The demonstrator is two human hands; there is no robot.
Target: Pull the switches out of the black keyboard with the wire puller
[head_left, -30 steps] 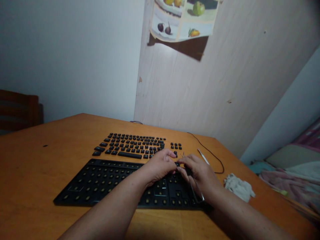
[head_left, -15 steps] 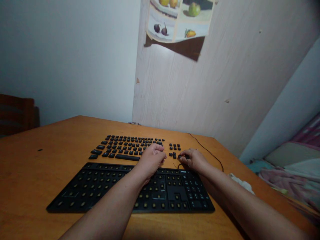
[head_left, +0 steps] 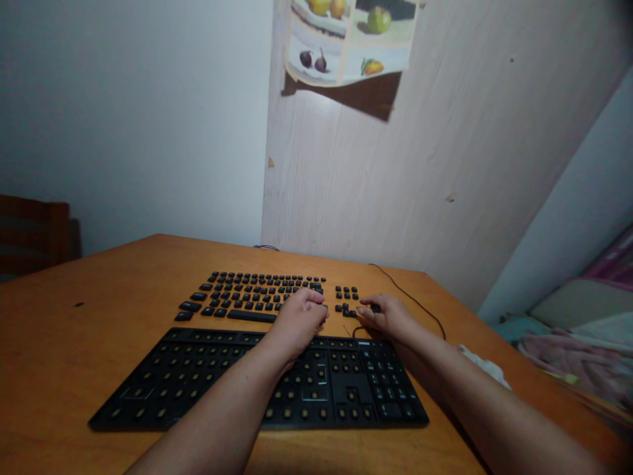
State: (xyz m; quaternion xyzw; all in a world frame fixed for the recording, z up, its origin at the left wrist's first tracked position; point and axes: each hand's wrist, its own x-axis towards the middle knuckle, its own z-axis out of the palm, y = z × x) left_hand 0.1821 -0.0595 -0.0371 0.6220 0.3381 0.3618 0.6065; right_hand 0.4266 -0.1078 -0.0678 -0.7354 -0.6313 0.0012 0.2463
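My left hand (head_left: 301, 321) is curled above the keyboard's back edge, thumb and fingertips close together; what they may hold is hidden. My right hand (head_left: 388, 315) is at the right end of the loose keycaps, thumb and forefinger beside the nearest one. A small dark piece (head_left: 376, 308) shows between its fingers, too small to name. Several black keycaps (head_left: 244, 305) lie in keyboard-like rows on the table, with a small group (head_left: 347, 292) to their right. The black keyboard (head_left: 341, 382) lies nearer me; most of its switches are bare, while the number pad (head_left: 388, 379) still has caps.
The wooden table (head_left: 113, 290) meets the wall at the back. The keyboard's cable (head_left: 415, 300) runs along the right side. White crumpled cloth or tissue (head_left: 482, 363) lies by my right forearm. One dark bit (head_left: 79, 304) sits far left. A wooden chair (head_left: 34, 227) stands beyond.
My right hand has drawn back slightly to the right, leaving a keycap beside the small group. My left hand stays nearly in place. The view has shifted a little.
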